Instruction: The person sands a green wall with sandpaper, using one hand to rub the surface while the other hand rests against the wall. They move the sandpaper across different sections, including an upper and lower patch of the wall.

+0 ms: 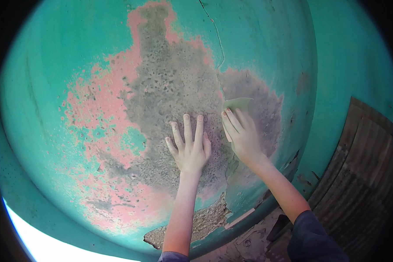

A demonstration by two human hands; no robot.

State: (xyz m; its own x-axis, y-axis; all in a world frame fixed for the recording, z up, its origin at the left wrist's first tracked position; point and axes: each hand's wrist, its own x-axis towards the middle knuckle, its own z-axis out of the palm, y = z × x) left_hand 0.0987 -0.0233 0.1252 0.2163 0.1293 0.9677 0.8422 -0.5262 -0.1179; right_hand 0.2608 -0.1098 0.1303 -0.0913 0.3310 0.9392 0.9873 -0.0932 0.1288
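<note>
A teal-painted wall [96, 26] fills the view, with a large patch worn through to pink and rough grey plaster [161, 74]. My left hand [189, 148] lies flat against the grey area, fingers spread, holding nothing. To its right, my right hand [245, 136] presses a folded greenish-grey sheet of sandpaper [239, 104] against the wall. The upper part of the sheet sticks out past my fingertips, and a pinkish edge shows beside them. My palm and fingers hide the rest of it. Pale dust coats both hands.
A thin crack [217, 35] runs down the wall to the sandpaper. Below my hands, a broken-off section exposes coarse plaster [209, 218]. A pale flat strip [240, 218] lies along the lower edge. Brown corrugated sheets [367, 161] lean at the right, near rubble [253, 240].
</note>
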